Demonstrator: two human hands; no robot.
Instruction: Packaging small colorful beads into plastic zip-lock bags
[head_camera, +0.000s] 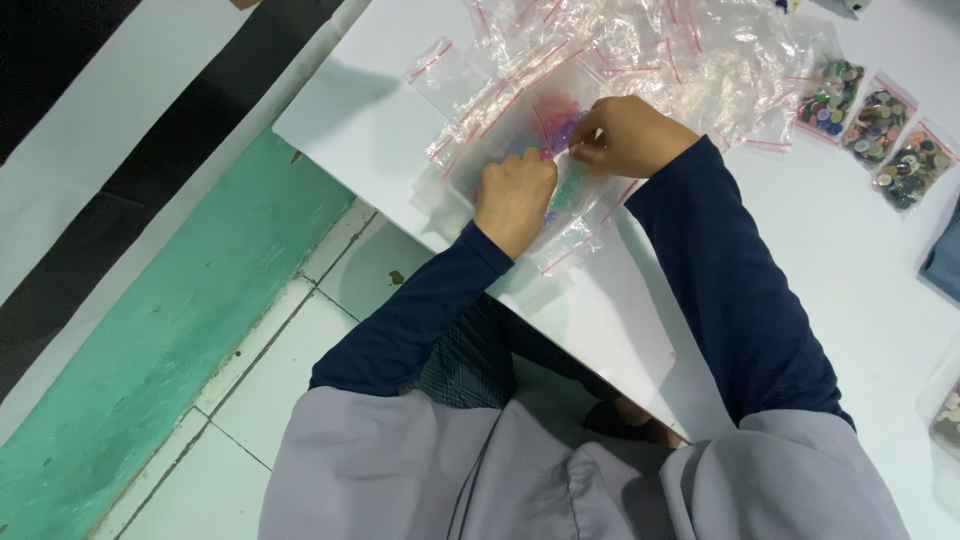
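Observation:
My left hand (514, 195) and my right hand (628, 135) are both closed over a clear plastic zip bag (540, 120) with a red seal strip, lying on the white table (640, 330). Inside the bag are small colourful pieces, pink, purple and green. The fingers of each hand pinch the bag's plastic; the right hand grips its upper edge, the left presses near its lower part. Both arms wear dark blue sleeves.
A heap of empty clear zip bags (680, 50) lies behind my hands. Three filled bags of mixed buttons (880, 135) sit at the right. A dark blue cloth (945, 260) is at the right edge. The table's left edge drops to tiled floor and a green wall strip.

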